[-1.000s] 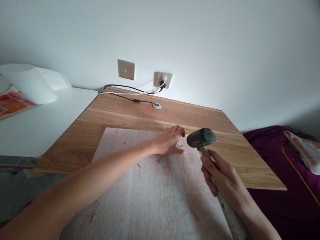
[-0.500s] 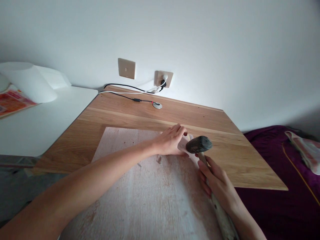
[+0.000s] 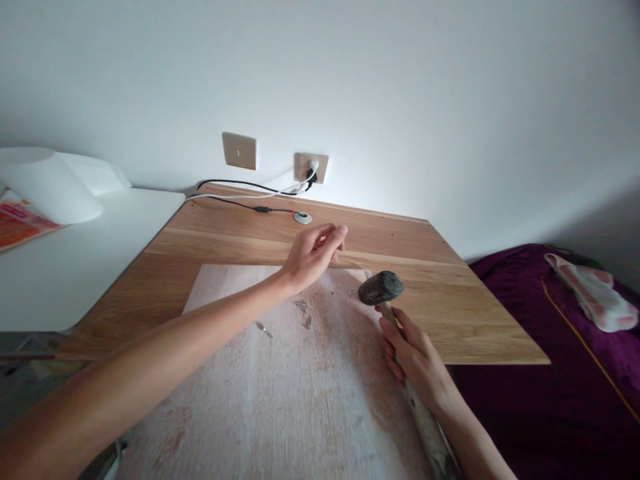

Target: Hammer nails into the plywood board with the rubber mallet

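My right hand (image 3: pixel 413 350) is wrapped around the wooden handle of a hammer (image 3: pixel 381 288) with a dark, blocky head. The hammer head hovers over the far right corner of a pale, whitish worn board (image 3: pixel 280 393). Above the board's far edge, my left hand (image 3: pixel 316 253) is raised with curled fingers, thumb against them; anything inside is hidden. A few small metal nails (image 3: pixel 301 306) lie on the board below that hand, and a single nail (image 3: pixel 264 329) rests farther left. Small dark spots mark the board near the hammer head.
The board lies on a wooden tabletop (image 3: pixel 480 320) against a wall with a plugged outlet (image 3: pixel 311 167) and trailing cables (image 3: pixel 235 193). On the left, a white table (image 3: pixel 90 267) carries a white roll (image 3: pixel 65 190) and an orange packet (image 3: pixel 23 223). Purple fabric (image 3: pixel 510 407) lies right.
My left hand has lifted off the board's far right corner and moved left and up, uncovering the nails. My right hand still holds the hammer over that corner. The view has shifted slightly.
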`<state>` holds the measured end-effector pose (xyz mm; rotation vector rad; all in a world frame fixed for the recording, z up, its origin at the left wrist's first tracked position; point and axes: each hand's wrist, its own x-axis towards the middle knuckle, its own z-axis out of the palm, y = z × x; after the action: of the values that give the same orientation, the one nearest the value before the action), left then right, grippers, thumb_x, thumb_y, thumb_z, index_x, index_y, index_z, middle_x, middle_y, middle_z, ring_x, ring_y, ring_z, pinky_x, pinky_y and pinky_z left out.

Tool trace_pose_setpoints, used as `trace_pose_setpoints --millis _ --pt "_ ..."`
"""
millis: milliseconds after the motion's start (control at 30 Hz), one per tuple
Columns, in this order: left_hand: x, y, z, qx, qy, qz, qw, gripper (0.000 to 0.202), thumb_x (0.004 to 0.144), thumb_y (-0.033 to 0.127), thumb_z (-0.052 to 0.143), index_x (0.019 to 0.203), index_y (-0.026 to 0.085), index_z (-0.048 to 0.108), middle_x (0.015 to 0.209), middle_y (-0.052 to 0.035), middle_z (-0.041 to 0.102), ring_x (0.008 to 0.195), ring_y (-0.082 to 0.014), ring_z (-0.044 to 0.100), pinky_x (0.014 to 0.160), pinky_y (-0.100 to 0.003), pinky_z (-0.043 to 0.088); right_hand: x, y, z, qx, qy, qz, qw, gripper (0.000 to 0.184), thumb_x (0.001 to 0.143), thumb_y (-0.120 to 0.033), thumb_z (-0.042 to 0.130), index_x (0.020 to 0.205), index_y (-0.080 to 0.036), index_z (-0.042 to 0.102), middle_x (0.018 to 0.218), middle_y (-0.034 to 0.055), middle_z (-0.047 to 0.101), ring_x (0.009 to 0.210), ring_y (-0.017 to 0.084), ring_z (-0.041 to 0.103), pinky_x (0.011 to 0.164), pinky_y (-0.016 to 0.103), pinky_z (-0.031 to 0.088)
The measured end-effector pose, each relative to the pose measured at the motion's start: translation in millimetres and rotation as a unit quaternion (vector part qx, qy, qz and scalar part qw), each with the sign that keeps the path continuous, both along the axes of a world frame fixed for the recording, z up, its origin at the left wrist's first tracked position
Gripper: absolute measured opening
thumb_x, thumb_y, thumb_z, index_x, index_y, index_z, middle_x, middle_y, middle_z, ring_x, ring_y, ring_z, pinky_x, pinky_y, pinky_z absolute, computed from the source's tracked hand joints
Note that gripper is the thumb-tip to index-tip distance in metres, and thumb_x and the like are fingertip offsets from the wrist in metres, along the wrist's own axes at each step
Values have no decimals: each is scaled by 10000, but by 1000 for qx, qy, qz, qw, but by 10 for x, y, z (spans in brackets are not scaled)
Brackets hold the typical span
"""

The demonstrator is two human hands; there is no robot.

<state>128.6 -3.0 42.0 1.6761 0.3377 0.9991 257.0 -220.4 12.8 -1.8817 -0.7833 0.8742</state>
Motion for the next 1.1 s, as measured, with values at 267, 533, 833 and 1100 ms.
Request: trace_pose_setpoints --millis 267,533,833,1100 --pt "-193 131 -44 -170 25 24 985 321 927 457 573 714 217 572 579 29 492 583 -118 508 611 -264 407 12 -18 -28 5 -1 1 1000 698 802 -784 685 1173 -213 534 605 -128 451 354 68 398 325 207 336" --pt "-1014 178 346 284 449 -169 830 83 766 251 705 807 222 639 764 0 658 654 -150 542 620 -296 339 37 -44 -86 13 16 -2 1000 708 863 -762 666 1307 -222 552 620 -125 459 362 67 390 324 193 329" --pt "-1090 -93 170 325 512 -116 786 221 826 239 713 683 217 546 722 -6 642 617 -168 511 617 -340 258 44 -23 -64 16 2 22 1000 653 848 -796 639 1138 -227 504 589 -126 454 357 77 398 326 209 349" --pt "-1020 -154 172 314 482 -106 811 264 818 157 678 612 201 519 635 2 612 546 -141 445 584 -336 210 42 -18 -63 22 12 17 1000 633 838 -779 656 1120 -238 487 585 -132 455 349 84 398 323 219 340"
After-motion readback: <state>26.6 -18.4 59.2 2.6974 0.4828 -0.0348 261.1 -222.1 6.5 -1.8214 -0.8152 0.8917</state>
